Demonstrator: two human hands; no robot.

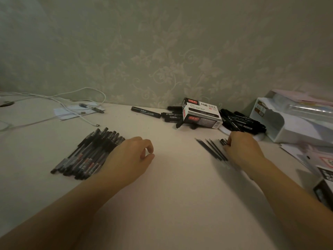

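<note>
The thin black refills (210,149) lay side by side on the bench (171,195), slanted, right up against the right hand (241,148). That hand was palm down, fingertips against a small black piece (223,142) next to the refills. Honestly couldn't tell if it actually gripped it. The left hand (129,156) was loosely curled with nothing in it, just beside the heap of black gel pens (86,154).

Dim room, floral pale-green wallpaper (162,51) behind a white table (176,186).
</note>
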